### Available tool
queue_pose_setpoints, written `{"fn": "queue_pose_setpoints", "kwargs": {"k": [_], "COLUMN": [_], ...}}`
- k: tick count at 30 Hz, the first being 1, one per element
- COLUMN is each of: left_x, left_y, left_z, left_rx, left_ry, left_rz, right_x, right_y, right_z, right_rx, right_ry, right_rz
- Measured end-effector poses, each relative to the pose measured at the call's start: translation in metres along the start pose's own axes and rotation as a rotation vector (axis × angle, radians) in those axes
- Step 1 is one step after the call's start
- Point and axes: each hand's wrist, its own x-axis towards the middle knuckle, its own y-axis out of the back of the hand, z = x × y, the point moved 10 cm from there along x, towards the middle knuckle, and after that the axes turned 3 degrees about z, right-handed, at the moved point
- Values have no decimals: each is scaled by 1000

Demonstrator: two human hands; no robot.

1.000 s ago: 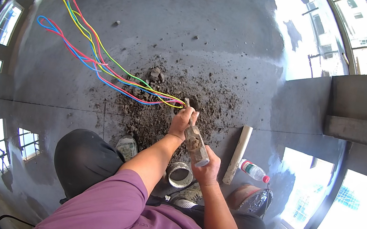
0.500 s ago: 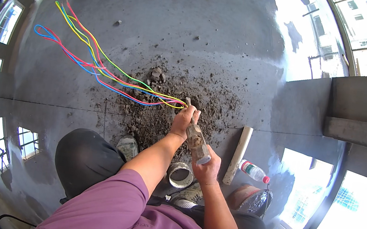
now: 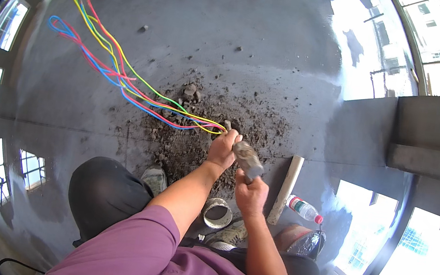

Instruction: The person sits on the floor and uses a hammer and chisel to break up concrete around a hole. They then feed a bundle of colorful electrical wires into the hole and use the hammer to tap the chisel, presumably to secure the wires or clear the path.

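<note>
My left hand [image 3: 222, 150] is closed around a chisel [image 3: 228, 124], whose far end shows beyond my fingers at the broken patch of floor. In my right hand [image 3: 251, 196], the fingers wrap the handle of a hammer, mostly hidden by the grip. The hammer's heavy head [image 3: 248, 161], smeared by motion, is just right of my left hand. A bundle of red, blue, yellow and green wires [image 3: 151, 107] runs from beside the chisel toward the far left. Dirt and broken concrete [image 3: 185, 148] lie around the chisel, with larger lumps [image 3: 190, 92] beyond.
Between my boots stands a short, dirty white ring-shaped piece [image 3: 218, 213]. To its right are a pale pipe [image 3: 285, 190], a plastic bottle [image 3: 305, 209] with a red cap, and a bucket [image 3: 298, 239]. A grey ledge [image 3: 423, 158] juts out at far right.
The hammer head has swung away to the right and tilted, and my right hand has shifted slightly right. My left hand stays on the chisel. The whole view has shifted a little.
</note>
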Motion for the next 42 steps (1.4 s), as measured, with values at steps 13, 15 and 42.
{"fn": "queue_pose_setpoints", "kwargs": {"k": [13,15,42], "left_x": [17,18,0], "left_y": [-1,-2,-14], "left_z": [-14,-13,-9], "left_rx": [78,83,-43], "left_ry": [96,69,10], "left_rz": [-4,6,-73], "right_x": [7,6,0], "right_y": [17,27,8], "right_z": [-48,-59,-21], "right_rx": [88,142,-4], "right_ry": [173,315,266], "right_rz": [50,126,5]}}
